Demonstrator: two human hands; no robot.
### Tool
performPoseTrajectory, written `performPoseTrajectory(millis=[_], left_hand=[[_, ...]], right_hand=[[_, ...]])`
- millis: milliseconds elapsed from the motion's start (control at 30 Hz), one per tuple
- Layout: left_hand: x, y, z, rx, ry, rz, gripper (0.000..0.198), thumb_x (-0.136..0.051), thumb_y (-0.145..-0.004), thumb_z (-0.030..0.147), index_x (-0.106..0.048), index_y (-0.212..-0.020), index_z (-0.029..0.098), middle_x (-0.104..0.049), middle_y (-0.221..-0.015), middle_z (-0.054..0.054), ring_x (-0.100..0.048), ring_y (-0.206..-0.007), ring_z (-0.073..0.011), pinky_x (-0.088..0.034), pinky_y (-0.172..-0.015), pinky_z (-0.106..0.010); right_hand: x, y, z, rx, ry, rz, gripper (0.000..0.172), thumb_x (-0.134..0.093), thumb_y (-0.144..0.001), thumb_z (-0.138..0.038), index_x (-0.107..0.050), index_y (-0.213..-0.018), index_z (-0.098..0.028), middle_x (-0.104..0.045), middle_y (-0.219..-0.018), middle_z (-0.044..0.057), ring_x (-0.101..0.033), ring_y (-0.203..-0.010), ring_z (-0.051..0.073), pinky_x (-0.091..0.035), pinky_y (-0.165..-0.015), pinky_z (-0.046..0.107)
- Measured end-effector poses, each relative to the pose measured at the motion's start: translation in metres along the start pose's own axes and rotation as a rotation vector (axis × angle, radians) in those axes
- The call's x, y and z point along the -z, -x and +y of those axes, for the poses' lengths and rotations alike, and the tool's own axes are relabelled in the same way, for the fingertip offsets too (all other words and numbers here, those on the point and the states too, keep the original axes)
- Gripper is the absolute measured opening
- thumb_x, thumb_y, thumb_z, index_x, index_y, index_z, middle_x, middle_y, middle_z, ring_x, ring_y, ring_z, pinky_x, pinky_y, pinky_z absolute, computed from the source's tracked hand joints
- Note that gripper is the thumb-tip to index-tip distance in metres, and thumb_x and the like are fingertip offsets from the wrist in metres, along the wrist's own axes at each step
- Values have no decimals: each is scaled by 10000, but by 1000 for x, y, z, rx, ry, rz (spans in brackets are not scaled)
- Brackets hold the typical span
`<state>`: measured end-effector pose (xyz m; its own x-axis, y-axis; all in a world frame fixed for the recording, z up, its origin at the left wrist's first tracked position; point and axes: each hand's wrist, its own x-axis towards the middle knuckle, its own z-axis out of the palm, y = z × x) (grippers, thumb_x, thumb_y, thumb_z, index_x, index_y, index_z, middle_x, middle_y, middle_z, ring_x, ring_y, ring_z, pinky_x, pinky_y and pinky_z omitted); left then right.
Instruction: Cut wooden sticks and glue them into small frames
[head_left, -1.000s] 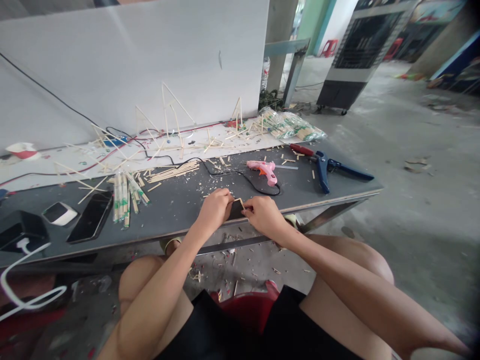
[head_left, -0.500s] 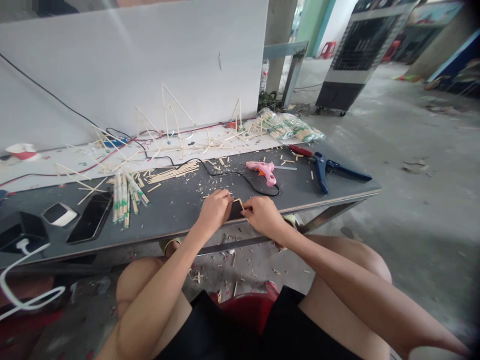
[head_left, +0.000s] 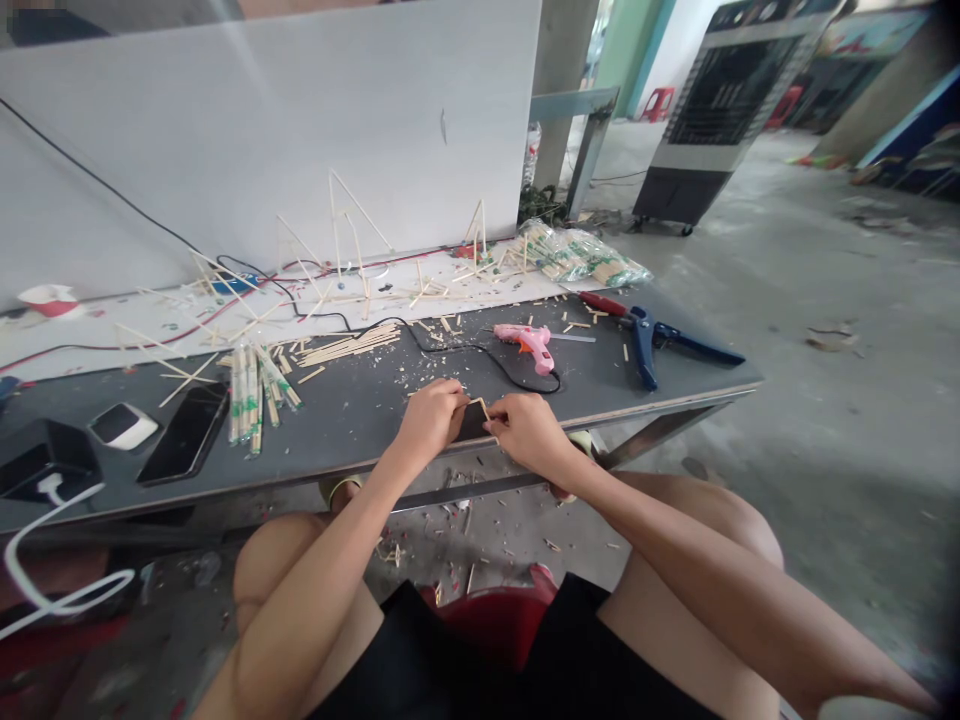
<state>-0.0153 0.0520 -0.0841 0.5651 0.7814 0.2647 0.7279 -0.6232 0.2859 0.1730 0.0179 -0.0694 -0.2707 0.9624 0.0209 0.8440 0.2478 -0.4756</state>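
Our left hand [head_left: 429, 420] and right hand [head_left: 529, 433] pinch a small stick corner [head_left: 477, 403]; made stick triangles [head_left: 334, 225] stand beyond the fingers, loose sticks [head_left: 349, 345] remain nearer.

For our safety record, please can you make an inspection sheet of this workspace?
Surface: dark grey workbench, scattered with wood bits.
Job's things: small wooden stick frame between the hands; pink glue gun further along the bench.
Clutter: stick pile, wrapped chopstick bundles, phone.
Grippers: left hand and right hand both hold the frame with their fingers.
Cables: black cable crosses the bench; white cable at near left.
Surroundings: air cooler on concrete floor.
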Motion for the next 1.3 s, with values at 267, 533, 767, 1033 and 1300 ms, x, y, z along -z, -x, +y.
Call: performPoseTrajectory(millis=[267, 533, 767, 1033, 1300], left_hand=[[-3, -2, -4, 6, 23, 5, 262, -504, -901, 165, -733, -775, 191, -689, -889, -60, -601, -842, -194, -432, -747, -296], [-1, -3, -5, -16, 36, 16, 273, -500, -900, 158, -741, -772, 174, -683, -849, -65, -608, -805, -187, -419, -707, -289], [-2, -4, -7, -45, 39, 28, 254, -519, -884, 129, -717, -728, 165, -672, -812, -68, -612, -781, -182, -419, -697, -284], [0, -4, -5, -55, 72, 42, 248, -533, -898, 132, -719, -738, 165, -671, -804, -72, -622, -793, -184, -438, -714, -281], [0, -4, -5, -55, 50, 31, 257, -528, -909, 141, -725, -745, 160, -679, -820, -75, -620, -795, -190, -437, -717, -292]], right_hand=[[0, 1, -1, -3, -17, 14, 190, -606, -830, -200, -732, -691, -170, -695, -688, 60, -523, -639, 147, -278, -620, 267], [0, 0, 0, -14, -78, 2, 216, -609, -826, -206, -707, -638, -162, -635, -602, 37, -420, -580, 124, -251, -597, 275], [-2, 1, 1, 9, -99, 17, 231, -605, -823, -203, -705, -621, -156, -614, -579, 29, -392, -568, 116, -238, -591, 280], [-3, 0, 2, 11, -116, 7, 220, -600, -811, -194, -723, -634, -152, -623, -584, 30, -362, -573, 115, -238, -585, 280], [-3, 1, 2, 3, -120, 12, 247, -600, -819, -203, -671, -588, -152, -601, -556, 20, -364, -555, 110, -231, -578, 277]])
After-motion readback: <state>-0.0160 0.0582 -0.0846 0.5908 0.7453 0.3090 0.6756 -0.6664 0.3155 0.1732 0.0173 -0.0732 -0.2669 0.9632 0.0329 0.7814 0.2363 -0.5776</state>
